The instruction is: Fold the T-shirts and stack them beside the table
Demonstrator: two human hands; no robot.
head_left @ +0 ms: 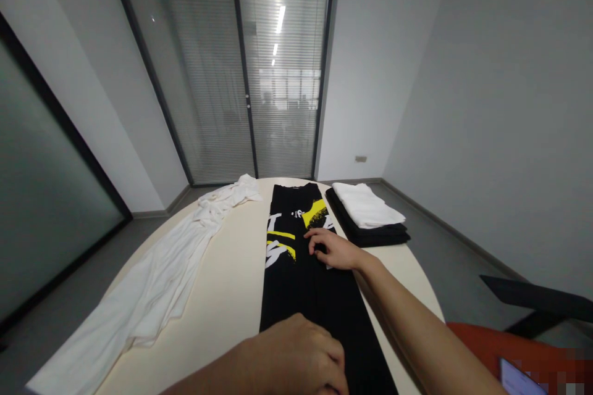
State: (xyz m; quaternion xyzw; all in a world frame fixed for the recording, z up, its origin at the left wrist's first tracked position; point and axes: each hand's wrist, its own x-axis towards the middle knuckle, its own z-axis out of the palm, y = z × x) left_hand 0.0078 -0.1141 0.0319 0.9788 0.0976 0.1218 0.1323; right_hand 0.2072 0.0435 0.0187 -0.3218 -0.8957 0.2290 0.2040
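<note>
A black T-shirt [308, 293] with white lettering and yellow brush marks lies folded into a long, narrow strip down the table. My right hand [334, 249] rests on its printed part, near the right edge. The fingers there are loosely bent and apart, with no cloth gathered between them. Closer to me, my left hand [301, 355] is over the near part of the same T-shirt, its fingers curled in. Its fingertips are hidden, so I cannot tell whether cloth is in them.
A loose, crumpled white garment [162, 271] stretches along the left side of the round table [227, 278]. At the back right, a folded white garment [368, 205] lies on folded black cloth [377, 237]. An orange chair seat [482, 345] with a phone [519, 378] is at lower right.
</note>
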